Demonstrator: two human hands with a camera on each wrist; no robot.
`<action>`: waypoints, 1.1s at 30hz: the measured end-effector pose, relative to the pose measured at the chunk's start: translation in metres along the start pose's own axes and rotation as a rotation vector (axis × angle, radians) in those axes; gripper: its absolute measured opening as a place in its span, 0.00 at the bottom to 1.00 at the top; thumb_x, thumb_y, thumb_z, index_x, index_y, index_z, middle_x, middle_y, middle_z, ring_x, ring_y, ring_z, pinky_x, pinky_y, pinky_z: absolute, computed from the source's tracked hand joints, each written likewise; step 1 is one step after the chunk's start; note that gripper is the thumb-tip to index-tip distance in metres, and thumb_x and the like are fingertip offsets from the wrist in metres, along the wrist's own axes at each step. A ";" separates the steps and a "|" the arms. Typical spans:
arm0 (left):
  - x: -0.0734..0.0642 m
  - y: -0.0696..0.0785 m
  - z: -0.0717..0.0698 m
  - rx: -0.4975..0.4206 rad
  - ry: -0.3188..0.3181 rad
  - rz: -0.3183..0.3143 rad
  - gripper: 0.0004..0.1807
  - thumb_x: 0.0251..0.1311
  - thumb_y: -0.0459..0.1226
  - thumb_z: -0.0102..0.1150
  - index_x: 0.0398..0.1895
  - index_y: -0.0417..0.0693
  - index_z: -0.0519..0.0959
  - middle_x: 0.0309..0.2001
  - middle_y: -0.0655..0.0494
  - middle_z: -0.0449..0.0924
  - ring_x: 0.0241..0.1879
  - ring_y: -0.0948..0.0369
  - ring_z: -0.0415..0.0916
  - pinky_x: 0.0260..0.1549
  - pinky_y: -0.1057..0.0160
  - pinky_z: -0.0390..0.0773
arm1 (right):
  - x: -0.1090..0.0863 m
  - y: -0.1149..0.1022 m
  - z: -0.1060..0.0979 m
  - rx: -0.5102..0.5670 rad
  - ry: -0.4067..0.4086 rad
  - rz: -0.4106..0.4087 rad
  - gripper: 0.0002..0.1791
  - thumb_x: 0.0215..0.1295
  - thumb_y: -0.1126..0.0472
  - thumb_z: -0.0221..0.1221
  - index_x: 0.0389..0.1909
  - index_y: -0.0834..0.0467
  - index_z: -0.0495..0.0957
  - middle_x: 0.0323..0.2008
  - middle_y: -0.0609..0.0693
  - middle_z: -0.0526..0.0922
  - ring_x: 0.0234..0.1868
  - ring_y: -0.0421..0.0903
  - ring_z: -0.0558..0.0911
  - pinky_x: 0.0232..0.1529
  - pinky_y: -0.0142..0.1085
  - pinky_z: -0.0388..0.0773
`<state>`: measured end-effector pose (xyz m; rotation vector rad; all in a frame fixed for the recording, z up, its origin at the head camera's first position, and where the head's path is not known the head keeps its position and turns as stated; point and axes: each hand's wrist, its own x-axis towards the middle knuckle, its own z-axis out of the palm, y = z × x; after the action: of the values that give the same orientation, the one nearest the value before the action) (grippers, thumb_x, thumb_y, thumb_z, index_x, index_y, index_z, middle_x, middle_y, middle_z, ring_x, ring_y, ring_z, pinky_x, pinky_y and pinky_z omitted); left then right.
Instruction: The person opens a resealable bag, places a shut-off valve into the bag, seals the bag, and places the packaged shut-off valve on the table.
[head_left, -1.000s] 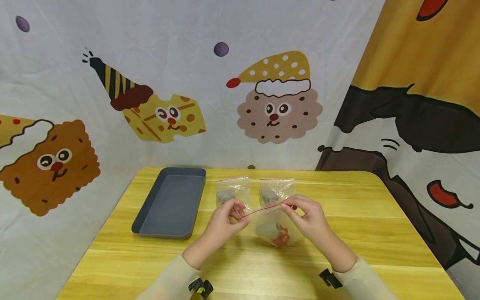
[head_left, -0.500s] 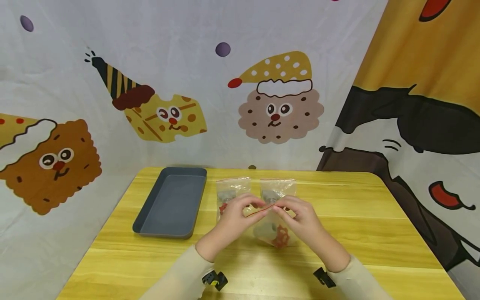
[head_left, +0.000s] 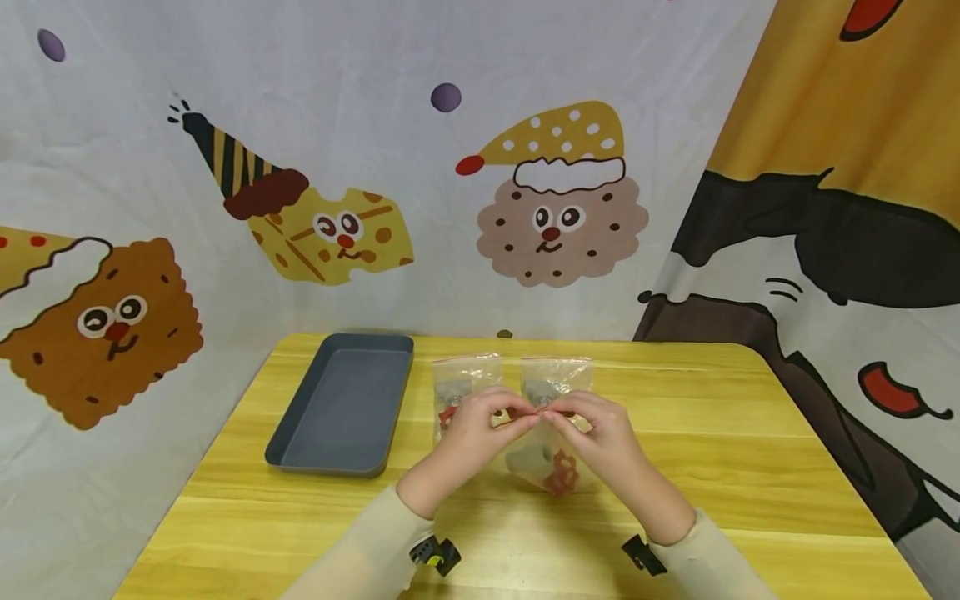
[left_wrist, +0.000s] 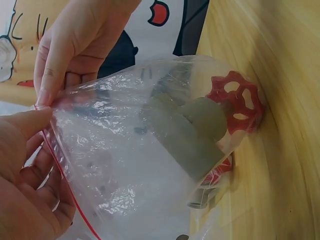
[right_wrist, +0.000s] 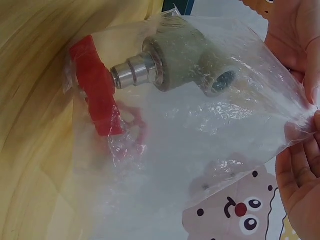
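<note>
Both hands pinch the red zip edge of a clear zip-lock bag (left_wrist: 115,165), their fingertips meeting near its middle. My left hand (head_left: 472,433) is on one side and my right hand (head_left: 603,437) on the other. Inside the bag lies a valve (right_wrist: 182,55) with a grey-green body, a shiny metal stem and a red handwheel (right_wrist: 95,85). The bag hangs from the fingers, its lower end with the valve at the tabletop. In the left wrist view the red strip (left_wrist: 75,200) runs down past the left hand's fingers. Whether the zip is sealed cannot be seen.
Two more clear zip-lock bags lie behind the hands, a left one (head_left: 472,371) and a right one (head_left: 570,369), with grey and red parts inside. A dark grey tray (head_left: 345,408) stands at the left of the wooden table (head_left: 712,467). A cartoon-printed cloth (head_left: 360,100) hangs behind.
My left hand has slid rightward along the bag's zip edge until it meets the right hand. The right hand has shifted slightly left. Over the last half second both barely moved.
</note>
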<state>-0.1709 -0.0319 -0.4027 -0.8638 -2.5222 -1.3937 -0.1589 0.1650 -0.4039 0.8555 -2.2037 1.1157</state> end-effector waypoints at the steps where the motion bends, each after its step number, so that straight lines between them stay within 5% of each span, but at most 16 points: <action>1: 0.000 0.001 0.000 0.003 0.005 0.000 0.07 0.59 0.47 0.61 0.36 0.59 0.84 0.37 0.69 0.80 0.33 0.70 0.72 0.33 0.67 0.76 | 0.000 0.000 0.000 0.000 0.009 -0.004 0.07 0.52 0.71 0.67 0.31 0.57 0.85 0.30 0.47 0.85 0.33 0.42 0.83 0.39 0.27 0.79; 8: 0.001 0.003 0.004 0.011 0.039 -0.005 0.06 0.60 0.47 0.60 0.33 0.58 0.83 0.35 0.69 0.79 0.33 0.70 0.71 0.34 0.68 0.75 | 0.000 0.001 0.001 0.032 0.007 0.015 0.09 0.52 0.72 0.66 0.32 0.58 0.84 0.31 0.48 0.85 0.34 0.42 0.83 0.37 0.28 0.80; 14: 0.000 0.003 0.008 0.030 0.062 0.064 0.06 0.62 0.45 0.59 0.33 0.55 0.82 0.34 0.67 0.78 0.33 0.69 0.70 0.32 0.67 0.74 | -0.001 0.000 0.002 0.047 0.004 0.034 0.08 0.53 0.73 0.65 0.32 0.59 0.83 0.32 0.50 0.85 0.35 0.43 0.83 0.40 0.25 0.78; 33: -0.001 -0.006 0.011 0.094 0.062 0.107 0.02 0.62 0.40 0.59 0.34 0.52 0.80 0.35 0.64 0.78 0.36 0.68 0.72 0.38 0.61 0.78 | -0.006 -0.001 0.012 0.076 0.159 0.086 0.04 0.55 0.72 0.64 0.31 0.63 0.84 0.27 0.53 0.85 0.28 0.41 0.79 0.33 0.22 0.74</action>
<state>-0.1719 -0.0259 -0.4140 -0.9090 -2.4353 -1.2404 -0.1566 0.1564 -0.4135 0.6829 -2.0955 1.2705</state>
